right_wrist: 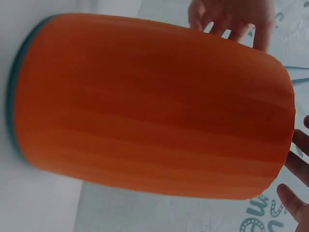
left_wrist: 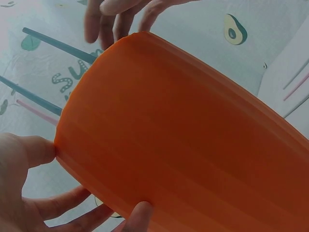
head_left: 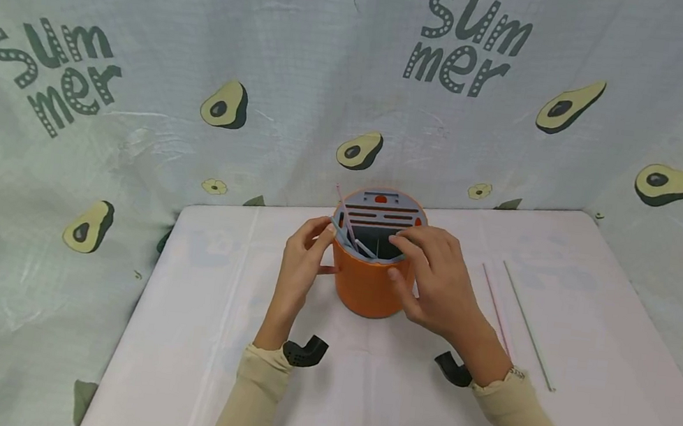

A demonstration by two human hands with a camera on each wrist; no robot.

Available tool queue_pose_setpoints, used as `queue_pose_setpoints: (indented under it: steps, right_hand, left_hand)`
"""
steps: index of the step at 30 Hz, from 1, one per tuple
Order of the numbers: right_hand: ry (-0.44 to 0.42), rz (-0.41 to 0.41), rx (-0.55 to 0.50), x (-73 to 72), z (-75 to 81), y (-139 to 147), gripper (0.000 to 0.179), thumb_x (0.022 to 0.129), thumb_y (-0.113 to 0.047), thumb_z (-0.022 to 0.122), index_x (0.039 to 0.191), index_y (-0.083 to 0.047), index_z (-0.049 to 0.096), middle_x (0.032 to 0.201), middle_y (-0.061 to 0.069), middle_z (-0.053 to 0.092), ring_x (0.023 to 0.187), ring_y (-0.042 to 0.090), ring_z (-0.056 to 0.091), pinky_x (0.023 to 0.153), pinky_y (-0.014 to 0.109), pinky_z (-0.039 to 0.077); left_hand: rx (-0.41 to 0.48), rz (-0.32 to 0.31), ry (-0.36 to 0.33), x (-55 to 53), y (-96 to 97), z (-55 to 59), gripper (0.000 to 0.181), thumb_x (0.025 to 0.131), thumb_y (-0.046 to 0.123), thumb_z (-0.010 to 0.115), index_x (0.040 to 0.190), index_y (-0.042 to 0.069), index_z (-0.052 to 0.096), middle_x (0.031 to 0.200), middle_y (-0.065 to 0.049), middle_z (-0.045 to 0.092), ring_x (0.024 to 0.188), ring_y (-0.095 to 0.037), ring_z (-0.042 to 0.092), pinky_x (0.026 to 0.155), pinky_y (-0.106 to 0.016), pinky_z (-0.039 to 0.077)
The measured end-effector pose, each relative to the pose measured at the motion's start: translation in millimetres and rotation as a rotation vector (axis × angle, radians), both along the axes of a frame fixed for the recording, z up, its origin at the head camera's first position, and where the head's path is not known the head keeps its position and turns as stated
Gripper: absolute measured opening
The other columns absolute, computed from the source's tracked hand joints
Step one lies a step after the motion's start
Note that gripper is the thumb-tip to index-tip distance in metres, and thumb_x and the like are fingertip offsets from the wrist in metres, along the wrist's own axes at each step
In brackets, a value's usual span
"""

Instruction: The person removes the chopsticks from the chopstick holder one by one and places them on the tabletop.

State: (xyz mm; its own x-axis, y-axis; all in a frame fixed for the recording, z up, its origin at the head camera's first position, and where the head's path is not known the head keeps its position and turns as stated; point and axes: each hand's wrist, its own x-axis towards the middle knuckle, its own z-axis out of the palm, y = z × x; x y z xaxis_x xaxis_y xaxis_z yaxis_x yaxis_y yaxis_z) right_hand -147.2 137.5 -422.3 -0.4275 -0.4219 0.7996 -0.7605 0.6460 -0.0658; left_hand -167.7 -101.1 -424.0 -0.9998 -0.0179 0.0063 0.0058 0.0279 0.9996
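Observation:
An orange bucket-like container (head_left: pixel 367 290) stands upright on the table, topped by a grey slotted insert (head_left: pixel 384 199) with a dark opening at the front. My left hand (head_left: pixel 299 268) holds its left side, thumb at the rim and fingers spread along the wall. Over the right front rim is my right hand (head_left: pixel 444 281), fingers loosely bent above the opening with nothing visible in them. A thin pink straw-like stick (head_left: pixel 346 217) leans out at the left. Two blue-grey sticks (left_wrist: pixel 60 45) also poke past the rim in the left wrist view; their lower ends are hidden inside.
On the white table (head_left: pixel 201 337), a pink stick (head_left: pixel 496 311) and a green stick (head_left: pixel 529 326) lie side by side to the right of the container. Behind the table hangs a pale curtain (head_left: pixel 308 61) printed with avocados. Each wrist wears a black camera mount (head_left: pixel 305 351).

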Motion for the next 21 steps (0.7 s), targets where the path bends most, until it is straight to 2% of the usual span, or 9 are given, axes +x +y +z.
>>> queue_pose_setpoints:
  steps: [3,9,21]
  right_hand:
    - [-0.012,-0.023,0.04,-1.8,4.0,-9,0.044,0.109,-0.036,0.047,0.125,0.0,0.066,0.122,0.017,0.067,0.116,0.034,0.061,0.104,0.054,0.047]
    - [-0.006,-0.074,0.112,-5.2,4.9,-23,0.044,0.111,-0.037,0.042,0.114,-0.003,0.07,0.112,0.013,0.071,0.109,0.032,0.064,0.101,0.052,0.05]
    - [-0.008,-0.089,0.135,-7.2,-2.6,-34,0.041,0.112,-0.03,0.041,0.106,-0.003,0.071,0.094,0.009,0.073,0.088,0.025,0.068,0.096,0.047,0.053]
  left_hand:
    - [-0.005,0.0,-0.006,0.1,-0.2,0.4,0.037,0.108,0.028,0.057,0.141,0.012,0.062,0.141,-0.01,0.062,0.128,-0.027,0.063,0.068,-0.04,0.068]
    - [0.0,0.005,-0.004,1.0,-1.4,0.5,0.039,0.107,0.032,0.059,0.14,0.013,0.063,0.139,-0.009,0.062,0.129,-0.026,0.062,0.067,-0.037,0.068]
    - [0.012,-0.005,0.004,-0.2,-0.5,-1.6,0.039,0.107,0.033,0.058,0.139,0.012,0.063,0.139,-0.009,0.062,0.127,-0.026,0.063,0.066,-0.035,0.067]
